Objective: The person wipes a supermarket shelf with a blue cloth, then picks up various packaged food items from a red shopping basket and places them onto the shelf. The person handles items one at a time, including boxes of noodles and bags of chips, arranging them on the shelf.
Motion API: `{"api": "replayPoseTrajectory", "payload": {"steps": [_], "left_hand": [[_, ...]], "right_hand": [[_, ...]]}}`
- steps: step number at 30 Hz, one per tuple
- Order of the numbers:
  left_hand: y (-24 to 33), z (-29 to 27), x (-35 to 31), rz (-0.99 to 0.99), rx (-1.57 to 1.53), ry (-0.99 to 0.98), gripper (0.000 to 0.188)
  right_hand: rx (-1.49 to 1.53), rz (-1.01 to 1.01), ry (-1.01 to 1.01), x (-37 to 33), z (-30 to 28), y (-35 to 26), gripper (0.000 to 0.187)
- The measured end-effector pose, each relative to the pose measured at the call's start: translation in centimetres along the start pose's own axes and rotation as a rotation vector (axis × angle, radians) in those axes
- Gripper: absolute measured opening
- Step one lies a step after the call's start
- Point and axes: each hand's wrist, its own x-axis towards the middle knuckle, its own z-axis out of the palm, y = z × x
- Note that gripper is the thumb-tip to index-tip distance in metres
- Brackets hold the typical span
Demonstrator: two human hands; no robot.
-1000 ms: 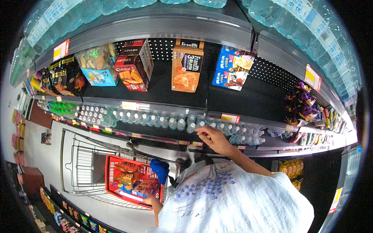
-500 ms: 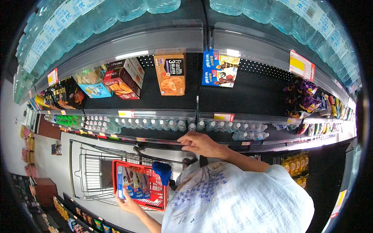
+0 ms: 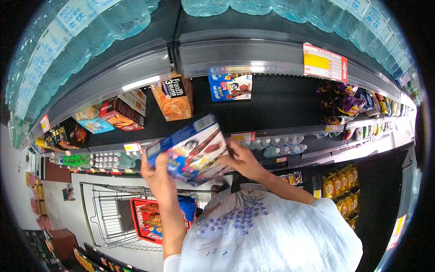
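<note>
Both my hands hold blue-and-white snack boxes (image 3: 199, 149) in front of the shelf, tilted; they look like more than one pressed together. My left hand (image 3: 158, 174) grips the left end, with its thumb on the near face. At the right end, my right hand (image 3: 244, 159) has its fingers closed round the edge. Behind them on the shelf stands a similar blue snack box (image 3: 230, 86), beside an orange biscuit box (image 3: 172, 97). Below my left forearm is a red shopping basket (image 3: 135, 217) with orange-brown packets (image 3: 153, 221) and a blue cloth-like item (image 3: 186, 207).
The basket sits in a wire shopping cart (image 3: 106, 226) at left. Dark red boxes (image 3: 123, 113) stand farther left on the shelf, purple snack bags (image 3: 342, 99) at right. Large water bottles (image 3: 253, 7) fill the shelf above. Yellow packets (image 3: 342, 181) hang low at right.
My left hand has lifted the blue boxes out of the basket and up to the shelf. My right hand has come onto them. The view has shifted right along the shelf.
</note>
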Motion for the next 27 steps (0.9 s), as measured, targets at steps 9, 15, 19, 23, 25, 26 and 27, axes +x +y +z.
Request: {"api": "replayPoseTrajectory", "payload": {"steps": [9, 15, 19, 23, 25, 26, 27], "left_hand": [[-7.1, 9.6, 2.8, -0.045, 0.179, -0.438, 0.055], [-11.4, 11.7, 5.8, 0.007, 0.270, -0.430, 0.061], [-14.5, 12.2, 8.4, 0.259, 0.408, -0.366, 0.063], [-13.6, 13.1, 9.2, 0.290, 0.593, -0.345, 0.061], [-14.1, 12.9, 9.5, 0.191, 0.603, -0.352, 0.066], [-14.9, 12.9, 9.8, 0.267, 0.598, -0.334, 0.066], [-15.6, 12.7, 10.0, 0.342, 0.594, -0.315, 0.066]], "right_hand": [[0.128, -0.243, 0.458, 2.7, -7.8, -3.1, 0.027], [-0.075, -0.134, 0.535, 6.0, -11.0, -2.1, 0.029], [-0.272, -0.169, 0.580, 8.4, -12.4, -1.3, 0.037], [-0.758, -0.098, 0.661, 9.1, -14.1, -0.4, 0.058], [-0.865, -0.082, 0.690, 9.4, -13.8, -0.3, 0.059], [-0.880, -0.114, 0.683, 9.6, -13.5, -0.7, 0.056], [-0.894, -0.120, 0.670, 9.8, -13.5, -0.6, 0.055]]}}
